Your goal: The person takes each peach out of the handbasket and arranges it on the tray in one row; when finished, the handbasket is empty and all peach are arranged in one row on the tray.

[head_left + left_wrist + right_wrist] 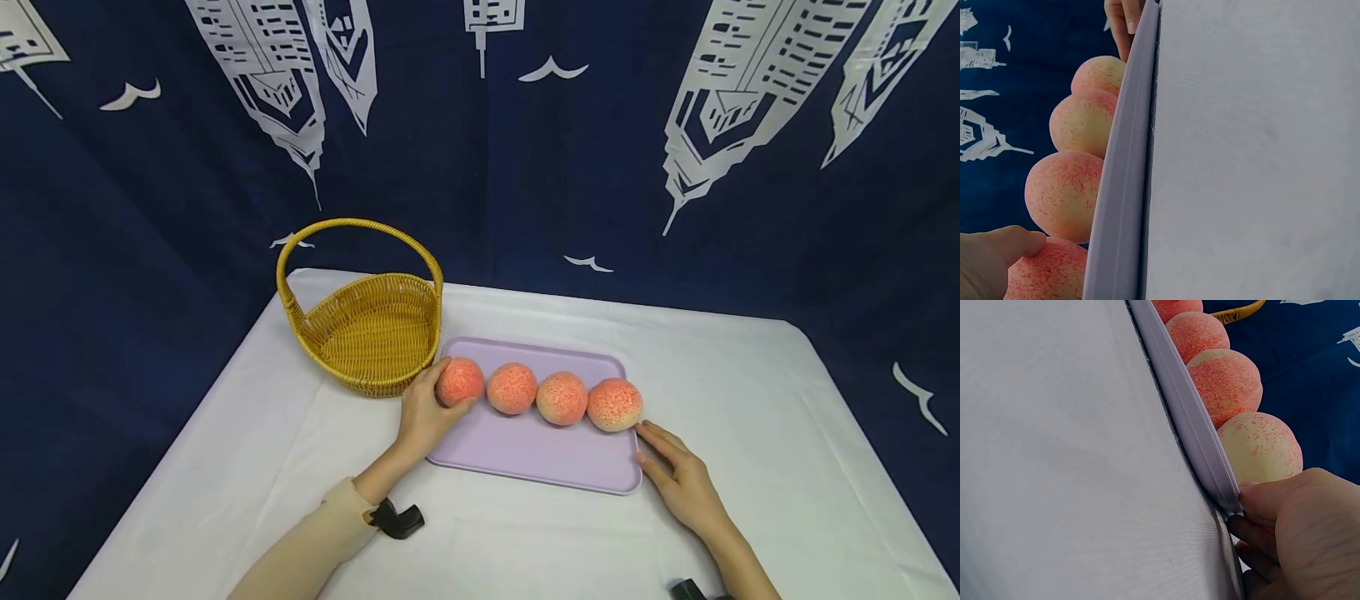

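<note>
A row of peaches lies on a lilac tray (525, 458). My left hand (426, 417) holds the leftmost peach (461, 382) with thumb and fingers around its sides; the thumb also shows on it in the left wrist view. Three other peaches (562, 398) continue the row to the right, close together. At the tray's right edge, my right hand (684, 483) touches the rim with thumb and fairly straight fingers, just beside the rightmost peach (615, 405). In the right wrist view the thumb rests by the tray's corner (1225, 494), with the other fingers partly hidden.
A yellow woven basket (375, 333) with a tall arched handle stands behind and left of the tray, near my left fingers. White cloth covers the table (525, 550). A dark blue curtain (480, 183) with white building prints hangs behind it.
</note>
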The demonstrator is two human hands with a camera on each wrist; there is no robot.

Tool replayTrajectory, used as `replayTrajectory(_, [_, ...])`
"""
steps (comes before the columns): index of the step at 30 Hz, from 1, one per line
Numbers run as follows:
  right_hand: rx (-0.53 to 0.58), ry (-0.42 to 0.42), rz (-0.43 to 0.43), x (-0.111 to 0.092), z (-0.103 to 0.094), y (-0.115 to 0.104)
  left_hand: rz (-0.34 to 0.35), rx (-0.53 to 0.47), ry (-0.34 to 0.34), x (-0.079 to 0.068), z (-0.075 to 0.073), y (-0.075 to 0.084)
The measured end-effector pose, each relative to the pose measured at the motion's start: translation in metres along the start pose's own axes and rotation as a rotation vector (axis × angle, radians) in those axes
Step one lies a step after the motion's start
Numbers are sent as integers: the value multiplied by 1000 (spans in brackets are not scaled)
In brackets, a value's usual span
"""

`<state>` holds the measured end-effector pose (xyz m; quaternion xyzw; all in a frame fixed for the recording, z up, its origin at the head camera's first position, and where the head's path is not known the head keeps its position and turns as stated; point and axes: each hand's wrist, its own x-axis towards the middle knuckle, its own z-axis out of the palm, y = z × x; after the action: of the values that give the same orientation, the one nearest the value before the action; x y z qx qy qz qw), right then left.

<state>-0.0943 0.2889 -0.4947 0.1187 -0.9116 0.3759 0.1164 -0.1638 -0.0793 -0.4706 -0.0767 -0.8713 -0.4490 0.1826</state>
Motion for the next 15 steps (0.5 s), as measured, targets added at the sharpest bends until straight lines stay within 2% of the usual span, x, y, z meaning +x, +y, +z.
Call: replayTrajectory(15, [8, 6, -18, 2, 2, 2, -16, 5, -28, -1, 2, -3])
